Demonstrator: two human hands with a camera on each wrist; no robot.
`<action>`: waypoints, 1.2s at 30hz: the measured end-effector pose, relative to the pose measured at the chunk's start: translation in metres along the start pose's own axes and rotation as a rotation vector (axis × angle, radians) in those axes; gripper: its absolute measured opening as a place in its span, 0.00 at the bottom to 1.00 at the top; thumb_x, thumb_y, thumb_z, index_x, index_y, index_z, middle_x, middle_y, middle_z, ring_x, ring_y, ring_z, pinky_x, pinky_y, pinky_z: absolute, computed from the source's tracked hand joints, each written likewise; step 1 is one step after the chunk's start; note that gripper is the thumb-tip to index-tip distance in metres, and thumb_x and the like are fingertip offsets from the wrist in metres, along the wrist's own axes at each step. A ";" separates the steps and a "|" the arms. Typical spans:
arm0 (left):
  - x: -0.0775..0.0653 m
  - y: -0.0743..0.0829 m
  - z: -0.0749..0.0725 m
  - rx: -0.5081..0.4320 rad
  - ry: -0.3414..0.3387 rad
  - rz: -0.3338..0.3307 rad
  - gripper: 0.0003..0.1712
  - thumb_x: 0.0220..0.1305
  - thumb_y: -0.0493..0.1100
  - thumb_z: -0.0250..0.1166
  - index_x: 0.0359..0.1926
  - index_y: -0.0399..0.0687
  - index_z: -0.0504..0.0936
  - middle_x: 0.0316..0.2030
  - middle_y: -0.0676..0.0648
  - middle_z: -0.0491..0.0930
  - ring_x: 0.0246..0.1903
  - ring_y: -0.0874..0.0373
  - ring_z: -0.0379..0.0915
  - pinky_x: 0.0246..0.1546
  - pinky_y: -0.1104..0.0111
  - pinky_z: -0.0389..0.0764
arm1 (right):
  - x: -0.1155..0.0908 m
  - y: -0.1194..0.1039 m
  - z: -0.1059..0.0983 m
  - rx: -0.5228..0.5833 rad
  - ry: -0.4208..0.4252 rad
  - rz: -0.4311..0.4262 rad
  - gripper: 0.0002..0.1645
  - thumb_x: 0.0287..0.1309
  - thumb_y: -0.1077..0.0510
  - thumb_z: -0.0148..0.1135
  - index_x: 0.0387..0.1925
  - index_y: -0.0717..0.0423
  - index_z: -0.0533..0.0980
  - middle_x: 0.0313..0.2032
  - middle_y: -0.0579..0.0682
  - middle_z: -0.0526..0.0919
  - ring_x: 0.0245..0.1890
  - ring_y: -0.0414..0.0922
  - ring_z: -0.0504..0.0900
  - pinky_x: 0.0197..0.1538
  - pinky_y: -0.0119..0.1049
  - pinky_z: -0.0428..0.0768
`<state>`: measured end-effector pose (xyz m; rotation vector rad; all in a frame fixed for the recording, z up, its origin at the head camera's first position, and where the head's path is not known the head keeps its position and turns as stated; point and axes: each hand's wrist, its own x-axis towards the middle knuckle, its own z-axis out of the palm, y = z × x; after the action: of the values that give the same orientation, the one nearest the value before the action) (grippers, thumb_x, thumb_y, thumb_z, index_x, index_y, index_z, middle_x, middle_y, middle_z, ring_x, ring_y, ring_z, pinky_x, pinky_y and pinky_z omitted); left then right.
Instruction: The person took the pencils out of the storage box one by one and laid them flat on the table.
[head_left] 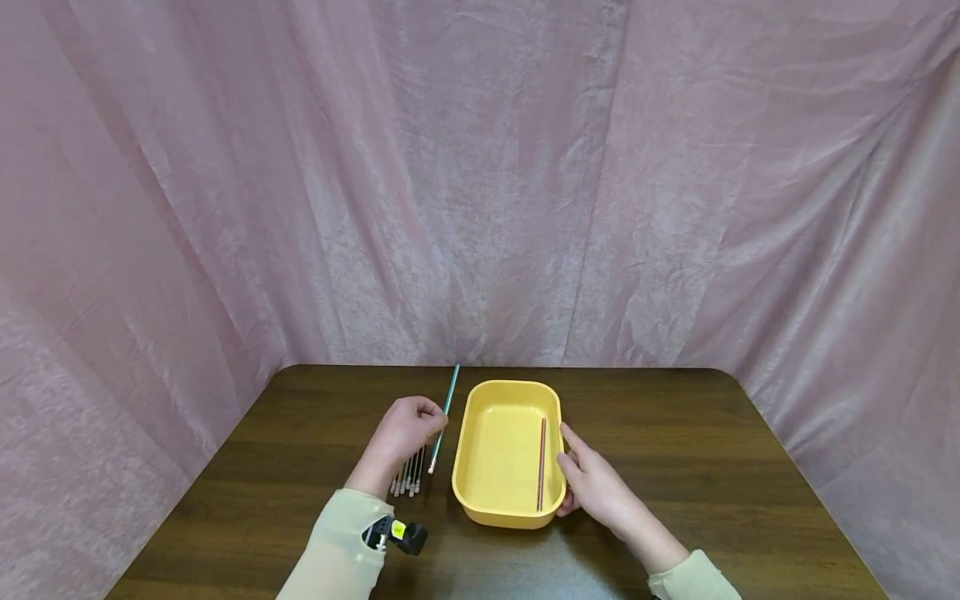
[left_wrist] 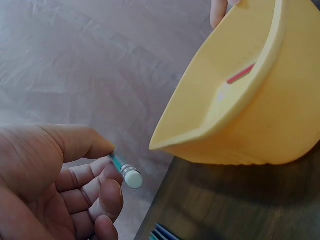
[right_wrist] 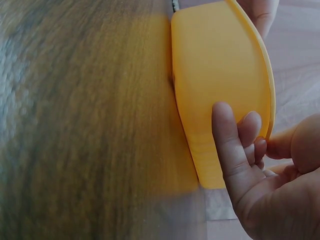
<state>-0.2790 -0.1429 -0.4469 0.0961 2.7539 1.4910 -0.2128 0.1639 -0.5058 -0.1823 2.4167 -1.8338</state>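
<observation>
My left hand (head_left: 408,429) pinches a teal pencil (head_left: 453,385) between thumb and fingers, left of the yellow plastic tub (head_left: 507,520). The pencil's white eraser end (left_wrist: 133,179) points toward the camera in the left wrist view. A red pencil (head_left: 542,467) lies lengthwise inside the tub, near its right wall. At the tub's right side, my right hand (head_left: 596,487) holds the rim, thumb over the edge and fingers along the outer wall. Beneath the left hand lie several pencils (head_left: 405,483), eraser ends toward me, their far parts hidden by the hand.
The dark wooden table (head_left: 675,433) carries the tub near its middle. A pink curtain (head_left: 480,183) hangs behind the table's far edge and along both sides. A small black camera (head_left: 408,537) is strapped at my left sleeve.
</observation>
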 end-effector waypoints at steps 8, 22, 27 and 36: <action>0.004 -0.009 -0.008 0.034 0.022 -0.018 0.04 0.66 0.37 0.68 0.37 0.40 0.87 0.33 0.48 0.83 0.30 0.55 0.78 0.35 0.63 0.79 | -0.001 0.000 -0.001 0.003 -0.005 0.012 0.38 0.86 0.63 0.49 0.87 0.66 0.50 0.34 0.62 0.76 0.19 0.53 0.82 0.29 0.52 0.89; 0.009 -0.026 -0.017 0.066 0.046 -0.035 0.05 0.67 0.37 0.68 0.38 0.38 0.87 0.35 0.46 0.84 0.31 0.54 0.77 0.32 0.64 0.78 | -0.001 0.001 -0.002 0.011 -0.010 0.020 0.38 0.86 0.64 0.49 0.87 0.65 0.50 0.35 0.63 0.76 0.19 0.52 0.83 0.29 0.50 0.89; 0.011 -0.034 -0.022 0.061 0.057 -0.047 0.05 0.66 0.36 0.67 0.38 0.37 0.87 0.34 0.45 0.83 0.30 0.54 0.77 0.31 0.65 0.77 | 0.000 0.001 -0.001 0.012 -0.011 0.022 0.38 0.86 0.64 0.48 0.87 0.65 0.50 0.35 0.64 0.77 0.20 0.52 0.83 0.29 0.50 0.89; 0.013 -0.044 -0.031 0.090 0.058 -0.075 0.08 0.67 0.38 0.68 0.38 0.36 0.88 0.36 0.44 0.85 0.31 0.52 0.81 0.33 0.64 0.76 | -0.001 0.000 -0.002 0.014 -0.012 0.027 0.38 0.86 0.63 0.48 0.87 0.64 0.50 0.36 0.64 0.77 0.20 0.52 0.83 0.30 0.50 0.89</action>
<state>-0.2954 -0.1919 -0.4662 -0.0494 2.8354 1.3740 -0.2122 0.1657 -0.5051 -0.1585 2.3858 -1.8320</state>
